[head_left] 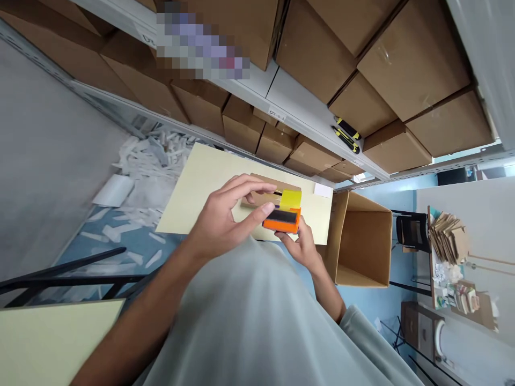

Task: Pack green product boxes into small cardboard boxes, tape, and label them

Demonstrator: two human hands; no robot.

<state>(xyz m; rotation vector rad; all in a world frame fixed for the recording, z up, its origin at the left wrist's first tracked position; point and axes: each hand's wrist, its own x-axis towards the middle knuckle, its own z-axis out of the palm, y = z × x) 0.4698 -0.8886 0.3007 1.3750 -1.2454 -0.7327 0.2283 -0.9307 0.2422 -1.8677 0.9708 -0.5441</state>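
Observation:
My right hand (pixel 300 244) grips an orange holder (pixel 281 225) from below and the right side. The holder has a dark inset along its upper face, and a bright yellow piece (pixel 291 199) stands at its far right end; I cannot tell its exact kind. My left hand (pixel 231 212) is open at its left side, fingers stretched out over a brown cardboard box (pixel 261 185) and thumb tip at or against the holder's left end. The box lies on a pale yellow tabletop (pixel 201 182), partly hidden by both hands.
A white paper slip (pixel 323 190) lies at the table's right end. Beside it stands an open carton (pixel 364 241). Two utility knives (pixel 346 135) rest on the shelf (pixel 298 107) among cardboard boxes. White scraps (pixel 148 171) cover the floor at left, near black metal legs (pixel 72 280).

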